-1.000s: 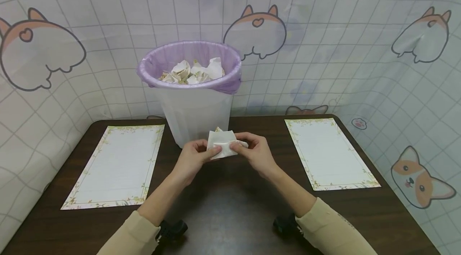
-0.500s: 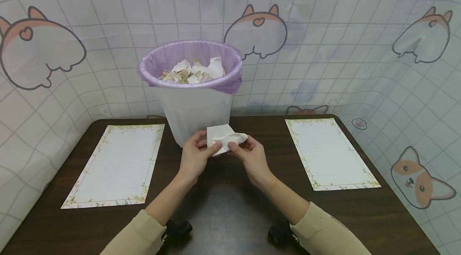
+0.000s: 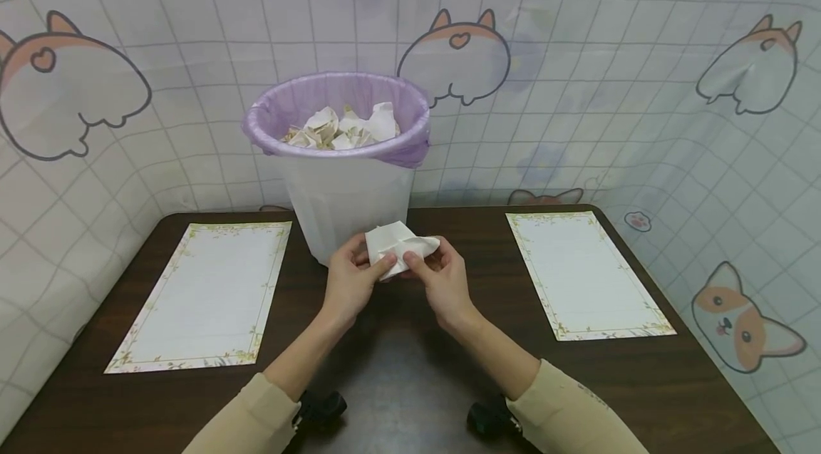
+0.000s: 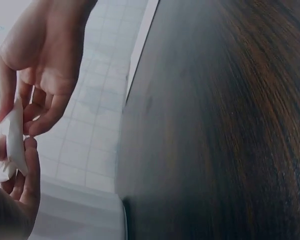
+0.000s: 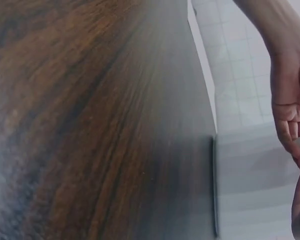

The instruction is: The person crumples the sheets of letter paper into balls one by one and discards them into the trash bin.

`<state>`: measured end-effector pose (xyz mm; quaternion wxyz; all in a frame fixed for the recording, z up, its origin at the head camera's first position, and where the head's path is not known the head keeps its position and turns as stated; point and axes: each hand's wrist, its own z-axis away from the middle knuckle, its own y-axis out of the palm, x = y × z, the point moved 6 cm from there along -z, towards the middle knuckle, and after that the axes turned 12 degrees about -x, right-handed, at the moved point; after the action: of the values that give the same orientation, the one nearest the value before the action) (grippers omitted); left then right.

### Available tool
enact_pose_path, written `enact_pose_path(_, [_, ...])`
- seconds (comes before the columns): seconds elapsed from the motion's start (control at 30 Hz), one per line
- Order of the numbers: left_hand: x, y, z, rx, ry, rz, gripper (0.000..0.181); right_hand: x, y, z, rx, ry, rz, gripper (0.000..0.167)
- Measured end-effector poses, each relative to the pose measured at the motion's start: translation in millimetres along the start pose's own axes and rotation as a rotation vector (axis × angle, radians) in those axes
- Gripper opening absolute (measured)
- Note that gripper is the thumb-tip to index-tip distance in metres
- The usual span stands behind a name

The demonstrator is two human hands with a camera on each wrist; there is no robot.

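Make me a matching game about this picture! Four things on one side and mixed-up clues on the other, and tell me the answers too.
Things:
1. bin liner
2. folded paper
3. table
4. sleeves

Clues:
A. held by the left hand and right hand
B. beige
C. purple
D. dark brown

Answers: 1-C, 2-A, 3-D, 4-B

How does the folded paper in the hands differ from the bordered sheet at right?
The folded paper is held by the left hand and the right hand; the bordered sheet lies flat on the table. The folded paper looks small and creased, the bordered sheet large and smooth. The bordered sheet has printed leaves along its edges; the folded paper's visible face looks plain. Both are mainly white.
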<state>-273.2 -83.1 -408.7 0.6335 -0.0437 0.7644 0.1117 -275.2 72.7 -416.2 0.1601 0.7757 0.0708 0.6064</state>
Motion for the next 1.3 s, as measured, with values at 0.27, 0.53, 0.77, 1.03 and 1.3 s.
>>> enact_pose_path(0.27, [-4.3,-1.7,4.7,-0.079,0.060,0.000,0.028,3,2,2.9,-0.058,-0.058,0.035,0.023])
enact_pose_path(0.53, [-6.5,-1.2,7.8,-0.144,0.126,-0.028,0.011,2,1,1.2,-0.100,-0.080,-0.018,0.020])
enact_pose_path(0.77, [-11.1,1.2,10.0,-0.130,0.204,-0.116,0.007,5,-2,0.7,-0.117,-0.099,-0.010,0.020])
enact_pose_path(1.03, [-10.4,0.6,4.6,0.294,0.009,0.138,0.024,10,-15,-10.0,-0.038,-0.002,-0.058,0.022])
enact_pose_path(1.3, [0.7,-5.1,1.1,0.437,-0.239,0.260,0.017,16,-15,-10.3,0.113,0.034,-0.016,0.024])
